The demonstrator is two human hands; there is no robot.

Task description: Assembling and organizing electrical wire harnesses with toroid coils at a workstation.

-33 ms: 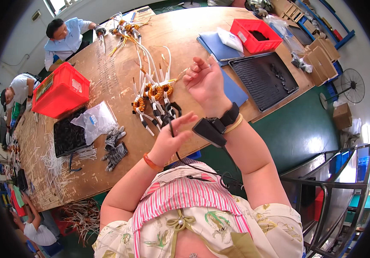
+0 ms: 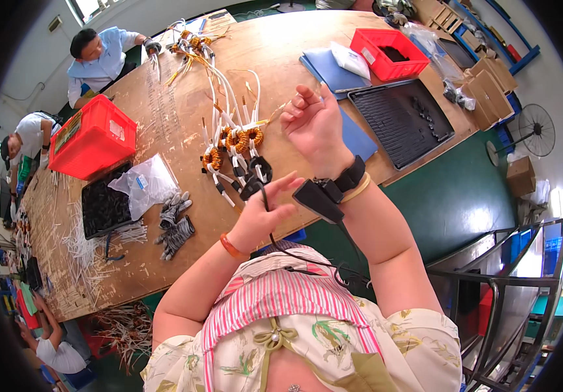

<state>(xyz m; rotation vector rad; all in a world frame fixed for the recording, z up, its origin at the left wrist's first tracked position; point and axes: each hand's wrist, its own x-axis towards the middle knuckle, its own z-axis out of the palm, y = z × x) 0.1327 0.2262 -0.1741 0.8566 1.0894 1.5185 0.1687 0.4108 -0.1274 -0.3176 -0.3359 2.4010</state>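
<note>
My left hand (image 2: 263, 212) has its thumb and index finger stretched apart, pointing at the black box-shaped device (image 2: 318, 199) on my right wrist. A black strap loop (image 2: 255, 179) with a cable sits just beyond the left fingers; whether they bear it I cannot tell. An orange bracelet (image 2: 231, 245) circles my left wrist. My right hand (image 2: 317, 127) is raised, palm showing, fingers loosely curled and empty. A black band (image 2: 353, 175) fastens the device to that wrist. Beyond the hands lie copper-wound ring coils (image 2: 235, 140) with white sleeved leads.
Left on the wooden table (image 2: 170, 130) are a red crate (image 2: 93, 138), a black tray (image 2: 101, 209), a plastic bag (image 2: 147, 186) and grey gloves (image 2: 175, 225). Right lie a ribbed black tray (image 2: 392, 127), blue folder (image 2: 330, 68) and red bin (image 2: 389, 55). Co-workers occupy the left side.
My left hand and the black strap loop have shifted very slightly. My right hand has barely moved to the right.
</note>
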